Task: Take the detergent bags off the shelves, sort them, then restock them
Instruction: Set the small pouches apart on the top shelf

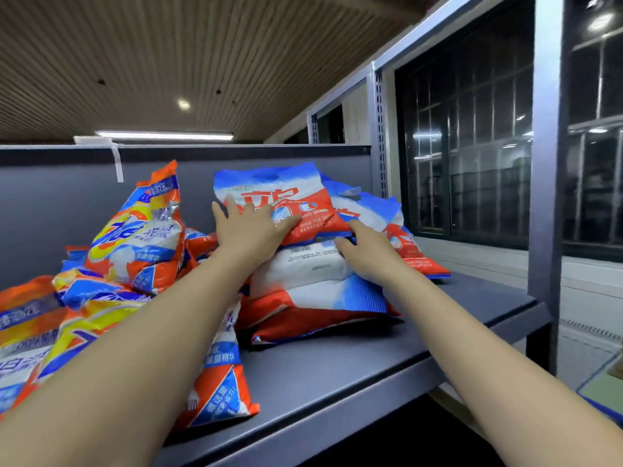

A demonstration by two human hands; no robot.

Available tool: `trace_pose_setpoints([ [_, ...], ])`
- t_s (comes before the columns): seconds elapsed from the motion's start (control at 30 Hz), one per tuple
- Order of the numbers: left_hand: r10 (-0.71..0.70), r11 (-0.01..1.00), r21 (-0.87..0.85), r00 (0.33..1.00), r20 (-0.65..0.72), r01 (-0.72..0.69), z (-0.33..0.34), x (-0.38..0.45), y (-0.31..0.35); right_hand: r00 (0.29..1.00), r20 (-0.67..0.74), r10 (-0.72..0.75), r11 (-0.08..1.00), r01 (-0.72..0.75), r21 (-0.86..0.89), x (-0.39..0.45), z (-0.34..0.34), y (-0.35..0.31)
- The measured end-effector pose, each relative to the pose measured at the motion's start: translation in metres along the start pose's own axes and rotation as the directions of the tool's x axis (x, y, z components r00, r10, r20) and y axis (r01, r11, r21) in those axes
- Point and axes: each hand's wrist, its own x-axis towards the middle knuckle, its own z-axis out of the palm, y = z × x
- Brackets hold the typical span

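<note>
A stack of red, white and blue detergent bags (313,288) lies on the dark grey shelf (371,358) at centre. My left hand (247,229) lies flat with spread fingers on the top bag (303,200), which leans up against the back. My right hand (369,251) rests on the right side of the stack, its fingertips tucked under the top bag's lower edge. To the left lies a loose pile of orange, yellow and blue detergent bags (135,237), partly hidden by my left forearm.
The shelf has a grey back panel (67,210) and a metal upright post (546,197) at its right front corner. A further red bag (414,251) lies behind the stack. Dark windows stand beyond on the right.
</note>
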Motion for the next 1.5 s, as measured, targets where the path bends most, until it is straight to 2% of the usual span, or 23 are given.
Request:
trace_pose_setpoints([
  [0.13,0.027,0.995,-0.087,0.988,-0.149,-0.041,-0.006,-0.02,0.002,0.999,-0.046,-0.027,0.998,0.029,0.048,-0.009,-0.002,-0.005],
  [0.27,0.005,0.979,-0.198,0.985,-0.175,-0.04,-0.029,-0.045,-0.014,0.978,-0.201,-0.063,0.997,0.07,0.028,-0.021,0.001,-0.016],
  [0.37,-0.008,0.958,-0.284,0.981,-0.194,-0.048,-0.048,-0.067,-0.031,0.969,-0.23,-0.086,0.993,0.102,0.059,-0.037,0.006,-0.031],
  [0.47,0.001,0.944,-0.323,0.981,-0.192,-0.064,-0.065,-0.092,-0.053,0.971,-0.218,-0.097,0.988,0.122,0.1,-0.059,0.014,-0.053],
  [0.57,0.002,0.938,-0.344,0.991,-0.133,-0.048,-0.081,-0.123,-0.082,0.978,-0.184,-0.1,0.986,0.121,0.11,-0.087,0.024,-0.078],
  [0.67,-0.036,0.952,-0.305,0.998,-0.046,0.02,-0.098,-0.159,-0.117,0.991,-0.097,-0.089,0.988,0.1,0.114,-0.121,0.037,-0.104],
  [0.77,-0.1,0.952,-0.293,0.995,-0.025,0.089,-0.118,-0.199,-0.156,0.99,-0.036,-0.133,0.986,0.136,0.1,-0.158,0.051,-0.131],
  [0.87,-0.152,0.939,-0.315,0.988,-0.018,0.138,-0.134,-0.24,-0.194,0.983,-0.047,-0.18,0.98,0.183,0.081,-0.195,0.064,-0.156],
  [0.97,-0.202,0.931,-0.319,0.978,-0.046,0.177,-0.146,-0.281,-0.229,0.971,-0.095,-0.221,0.963,0.233,0.136,-0.232,0.08,-0.178],
  [1.13,-0.294,0.903,-0.359,0.949,-0.116,0.236,-0.163,-0.349,-0.29,0.959,-0.094,-0.267,0.935,0.281,0.218,-0.286,0.108,-0.211],
  [1.37,-0.431,0.872,-0.323,0.89,-0.147,0.369,-0.185,-0.455,-0.366,0.948,0.081,-0.309,0.905,0.266,0.332,-0.357,0.159,-0.251],
  [1.5,-0.543,0.824,-0.281,0.828,-0.138,0.493,-0.197,-0.512,-0.407,0.926,0.154,-0.343,0.889,0.268,0.371,-0.387,0.192,-0.279],
])
